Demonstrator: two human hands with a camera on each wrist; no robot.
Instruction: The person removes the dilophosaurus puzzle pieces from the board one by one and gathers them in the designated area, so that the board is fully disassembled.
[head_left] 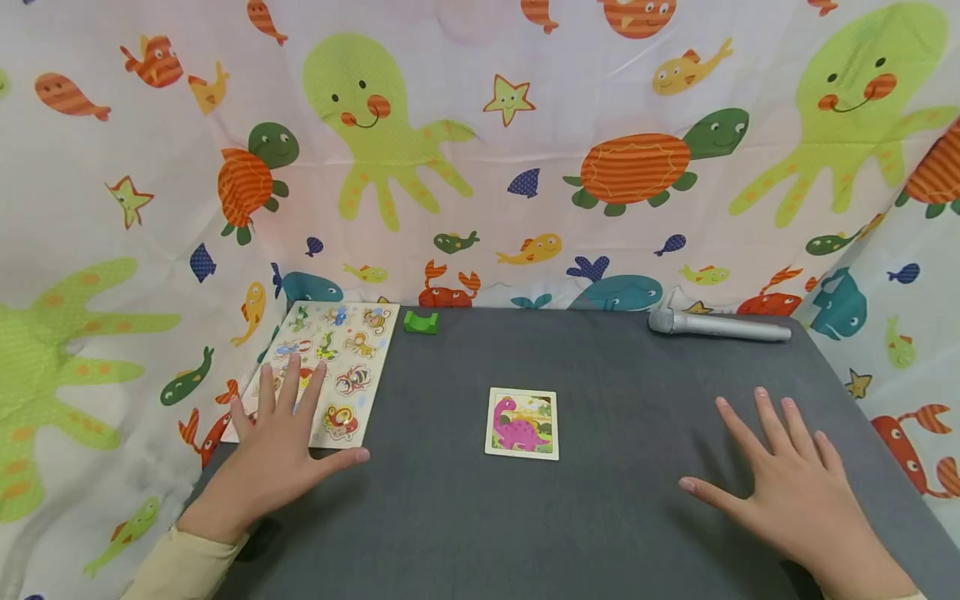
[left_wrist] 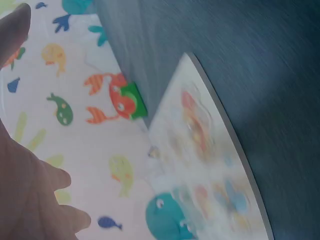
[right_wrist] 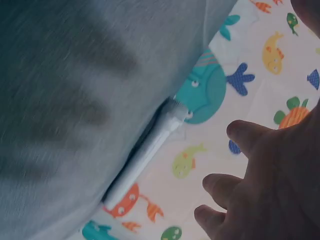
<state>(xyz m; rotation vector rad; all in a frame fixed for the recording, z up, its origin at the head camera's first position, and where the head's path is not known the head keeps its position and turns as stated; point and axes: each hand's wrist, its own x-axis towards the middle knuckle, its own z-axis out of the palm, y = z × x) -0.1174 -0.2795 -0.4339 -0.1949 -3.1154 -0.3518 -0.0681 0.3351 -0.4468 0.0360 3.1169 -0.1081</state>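
Note:
My left hand [head_left: 273,450] is spread with straight fingers over the near edge of a white puzzle board [head_left: 378,358] that carries several cartoon insects and animals. Nothing is in its grasp. On the right, my right hand [head_left: 787,492] is also spread, fingers straight and holding nothing, with its shadow falling on the dark grey table [head_left: 450,525]. Between the hands lies a small square picture puzzle [head_left: 522,423] showing a pink dinosaur. A silver microphone [head_left: 723,326] lies beyond the right hand at the table's back edge; the right wrist view shows this microphone [right_wrist: 145,155] too.
A small green notched block [head_left: 421,322] sits near the back edge, just right of the puzzle board. A white curtain [head_left: 480,208] printed with sea animals rises behind the table and along both sides.

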